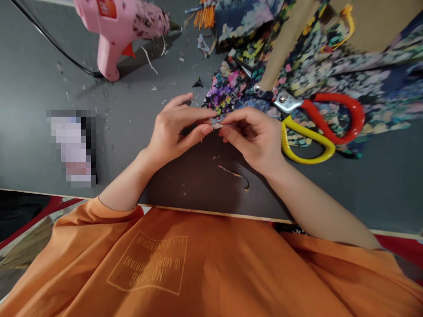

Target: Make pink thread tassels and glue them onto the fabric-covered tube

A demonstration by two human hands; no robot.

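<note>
Over the grey table my left hand (pixel 173 130) and my right hand (pixel 259 136) meet, thumb and forefinger pinched on each. Between their fingertips is a small scrap of fabric (pixel 216 123), pale blue and pinkish, mostly covered by the fingers. Just beyond it lies dark floral fabric (pixel 228 86) with purple, pink and yellow flowers. To the right of my right hand rest scissors with one red and one yellow handle (pixel 309 141); their blades run under a brown strip and cloth and are partly hidden.
A pink glue gun (pixel 114 39) with a black cord lies at the back left. A pixelated oblong item (pixel 72 147) sits at left. More floral fabric (pixel 350 83) spreads at right around a brown cardboard strip (pixel 286 44). Orange bristles (pixel 205 15) and thread bits (pixel 236 174) are scattered about.
</note>
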